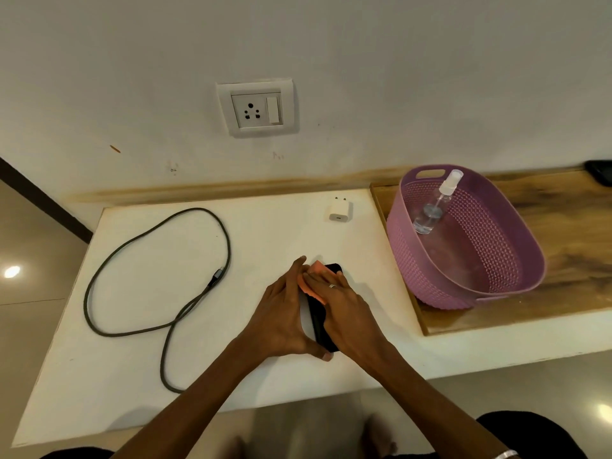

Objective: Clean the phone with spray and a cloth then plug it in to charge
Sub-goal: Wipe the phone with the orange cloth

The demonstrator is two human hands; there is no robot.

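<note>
A black phone (319, 321) lies on the white table top (132, 376), near the middle. My left hand (284, 313) grips its left edge and near corner. My right hand (341, 306), with a ring on one finger, presses a small orange cloth (309, 286) flat onto the phone's face. Most of the phone is hidden under both hands. A clear spray bottle (435, 207) leans inside the purple basket (526, 276) at the right. A white charger adapter (340, 210) lies at the back of the table. A dark cable (155, 270) is looped on the left.
A white wall socket with a switch (257, 109) sits on the wall above the table. The basket stands on a wooden board (569, 260) to the right. A dark object (601, 172) is at the far right edge. Floor lies to the left and below.
</note>
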